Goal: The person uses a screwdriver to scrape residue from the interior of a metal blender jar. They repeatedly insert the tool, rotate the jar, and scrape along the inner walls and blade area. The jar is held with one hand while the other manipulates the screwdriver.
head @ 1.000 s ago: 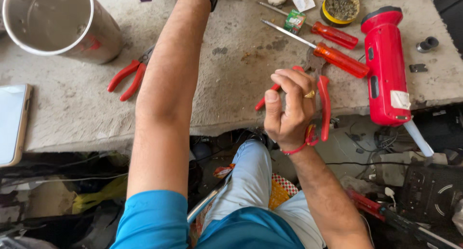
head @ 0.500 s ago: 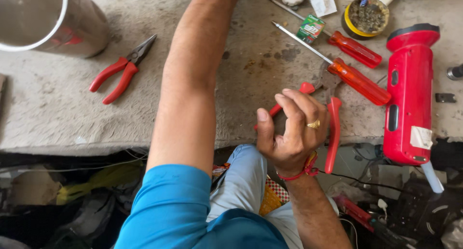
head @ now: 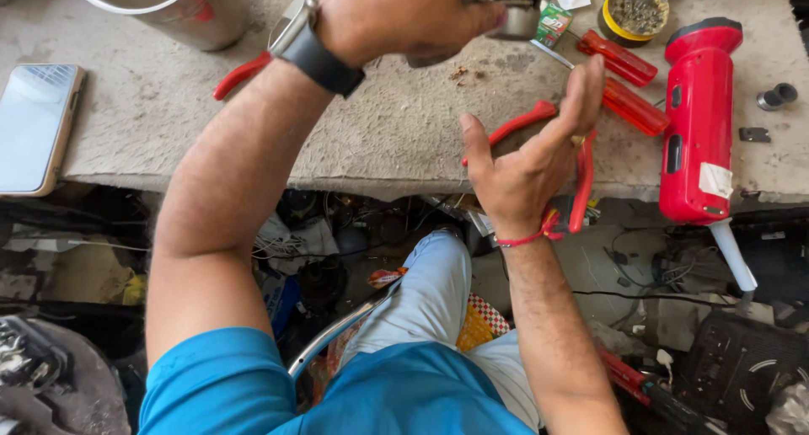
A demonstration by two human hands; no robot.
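Item 1: small grey metal part [head: 514,5], qty 1, top centre, lifted above the tabletop [head: 379,140]. Left hand [head: 396,14] w/ black wristwatch [head: 308,43] is clenched round it; part's far side hidden.
Item 2: red-handled pliers [head: 581,178], qty 1 at near edge, partly under right hand [head: 527,161]. That hand's grip is loose, fingers spread, resting on the handles w/o closing.
Item 3: second red-handled pliers [head: 240,74], mostly hidden behind left forearm.
Item 4: red screwdrivers [head: 628,85], qty 2, side by side, just right of right hand.
Item 5: red torch [head: 699,123], qty 1, right side, tail overhanging near edge.
Item 6: metal pot [head: 173,5], top left; phone [head: 34,128], far left at edge; round yellow tin [head: 634,12], top right.
Open room: bare patch mid-tabletop between the arms.
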